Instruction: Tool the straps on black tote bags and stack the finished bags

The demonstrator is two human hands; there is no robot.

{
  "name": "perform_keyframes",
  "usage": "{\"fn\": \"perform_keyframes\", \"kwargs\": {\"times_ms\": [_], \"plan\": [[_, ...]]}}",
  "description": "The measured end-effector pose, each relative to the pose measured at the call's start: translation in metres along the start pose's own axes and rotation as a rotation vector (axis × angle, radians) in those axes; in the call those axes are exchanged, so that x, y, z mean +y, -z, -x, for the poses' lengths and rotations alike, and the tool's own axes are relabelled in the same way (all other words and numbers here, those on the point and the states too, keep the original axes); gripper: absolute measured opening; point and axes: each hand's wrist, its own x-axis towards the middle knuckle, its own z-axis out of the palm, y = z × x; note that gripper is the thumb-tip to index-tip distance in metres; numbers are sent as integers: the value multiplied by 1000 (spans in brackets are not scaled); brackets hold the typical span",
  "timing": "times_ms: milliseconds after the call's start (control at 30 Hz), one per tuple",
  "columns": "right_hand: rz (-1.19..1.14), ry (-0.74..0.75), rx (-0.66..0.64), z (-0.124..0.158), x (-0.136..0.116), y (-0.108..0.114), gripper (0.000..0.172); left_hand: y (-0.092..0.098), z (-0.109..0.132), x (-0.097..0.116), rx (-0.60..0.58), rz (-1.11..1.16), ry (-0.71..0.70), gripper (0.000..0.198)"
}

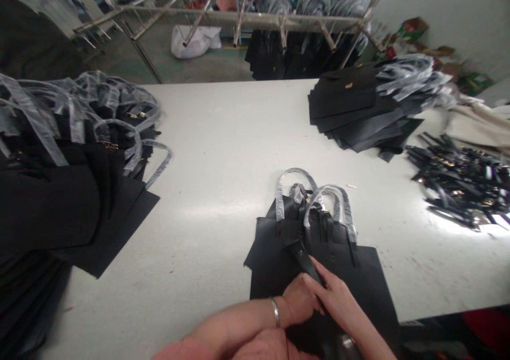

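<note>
My left hand [300, 299], with a bangle on its wrist, is closed around a black strap [303, 260]. My right hand [334, 296] grips the same strap from the other side, right against the left. The strap's upper end points away from me and has a small hole or stud. Its lower part runs under my hands, where a metal buckle [347, 342] shows near the bottom edge. Beneath lie overlapping black bag panels [362, 275] with looped handles [297, 177] wrapped in clear plastic. My hands partly hide the panels.
A big pile of black bag panels [48, 200] with wrapped handles covers the left of the white table [207, 158]. More panels [342, 100] lie back right, beside heaped black straps with metal fittings [462, 179]. A metal rack [239, 17] stands beyond the far edge.
</note>
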Motion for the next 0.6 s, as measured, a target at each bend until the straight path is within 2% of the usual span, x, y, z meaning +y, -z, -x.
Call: {"fn": "perform_keyframes", "kwargs": {"times_ms": [67,100,233,367,467,600], "plan": [[-8,-60,-98,6,6,-1,80,3,7,-3,-79,-1,-35,15],[-8,-56,-104,6,6,-4,79,4,10,-3,-103,-10,-40,15],[34,50,-18,-13,-13,-16,76,7,18,2,-106,-80,2,22],[22,58,29,-21,-28,-18,78,8,19,8,-83,-103,33,30],[41,94,-13,-8,-19,-14,76,4,19,5,-99,-105,46,28],[83,58,-39,-1,-10,-21,67,-4,21,-3,-92,-94,55,30]]}}
